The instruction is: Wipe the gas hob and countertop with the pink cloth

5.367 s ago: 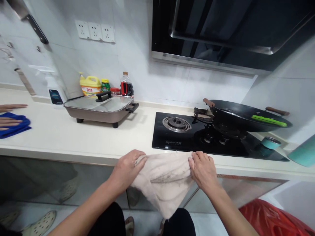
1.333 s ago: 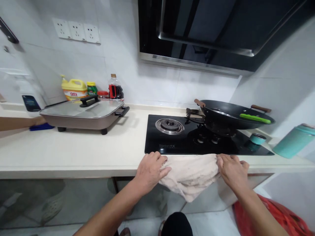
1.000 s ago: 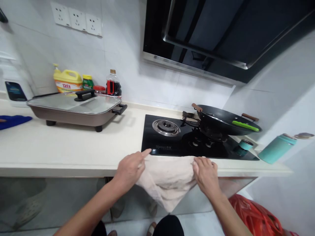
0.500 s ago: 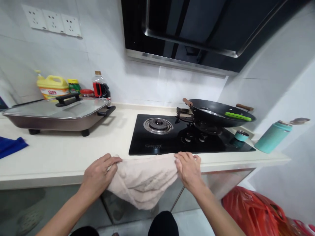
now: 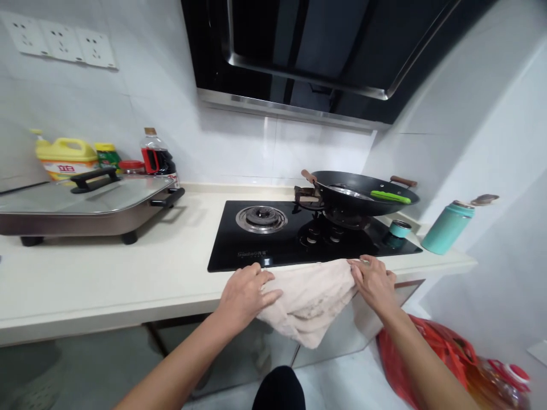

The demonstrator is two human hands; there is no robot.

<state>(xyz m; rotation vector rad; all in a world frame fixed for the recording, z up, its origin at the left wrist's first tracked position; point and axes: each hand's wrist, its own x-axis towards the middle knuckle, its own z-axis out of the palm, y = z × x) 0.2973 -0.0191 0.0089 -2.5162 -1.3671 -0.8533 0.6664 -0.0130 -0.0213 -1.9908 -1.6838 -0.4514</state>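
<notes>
A pale pink cloth [image 5: 307, 296] hangs over the counter's front edge, just before the black gas stove [image 5: 273, 245]. My left hand [image 5: 245, 290] grips its upper left corner, thumb pointing right across it. At the upper right corner my right hand [image 5: 376, 285] pinches the cloth, the fingers resting on the counter's edge. Grey-brown smudges show on the cloth's middle folds. Its lower end dangles in front of the cabinet doors.
A black wok [image 5: 359, 191] with a green-handled utensil sits on the right burner. Beside it stand a teal bottle [image 5: 448, 228] and its cap [image 5: 400, 229]. An electric pan [image 5: 77, 219] with a glass lid occupies the left counter. A red bag [image 5: 397, 364] lies on the floor.
Both hands and the cloth have shifted right along the counter's edge. The camera view has turned somewhat, so the stove and wok appear further left.
</notes>
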